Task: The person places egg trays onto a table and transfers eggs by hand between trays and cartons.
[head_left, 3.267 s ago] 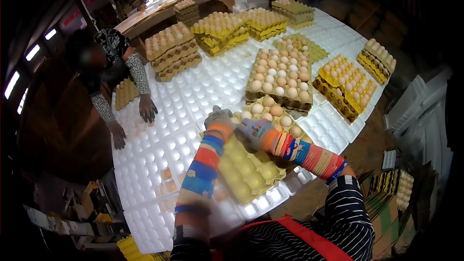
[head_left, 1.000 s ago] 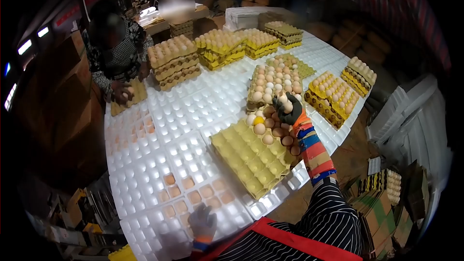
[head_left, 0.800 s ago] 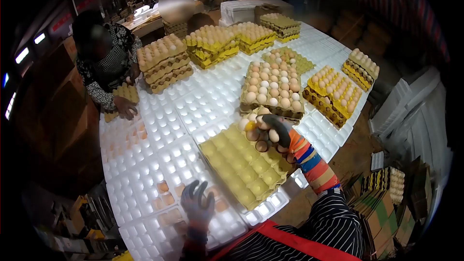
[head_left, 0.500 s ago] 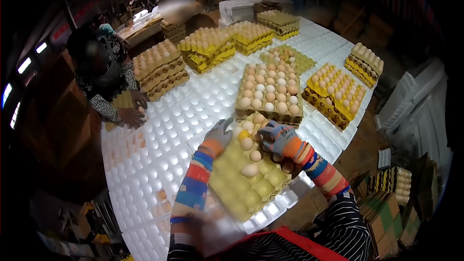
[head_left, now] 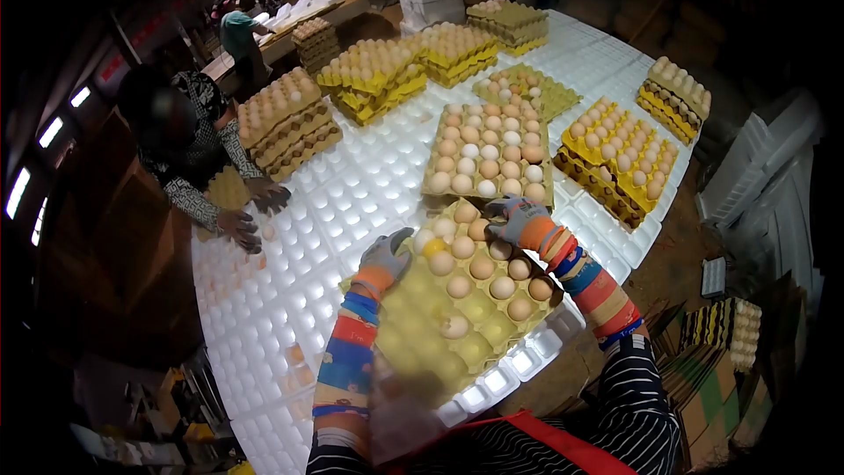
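A yellowish egg tray point(head_left: 413, 299) lies in front of me, its upper and right part filled with brown and pale eggs, its lower left cups bare. My left hand point(head_left: 385, 257), in a grey and orange glove, is closed on the tray's upper left edge. At the upper right edge, my right hand point(head_left: 517, 220) is closed with its fingers curled over the rim beside the eggs. A bright yellow spot, perhaps yolk, point(head_left: 434, 248) shows among the upper eggs. One egg point(head_left: 454, 326) sits apart lower down. Just beyond stands a full egg stack point(head_left: 486, 154).
Yellow tray stacks point(head_left: 615, 154) stand to the right, more point(head_left: 374, 70) at the back. White dimpled foam sheets point(head_left: 325, 202) cover the table. Across on the left, a co-worker's gloved hands point(head_left: 239, 227) rest near a tray and loose egg. Flattened cartons point(head_left: 712, 396) lie below right.
My right hand has moved from over the eggs out to the tray's right rim, uncovering several eggs. The tray has shifted slightly. The co-worker's hands have spread apart.
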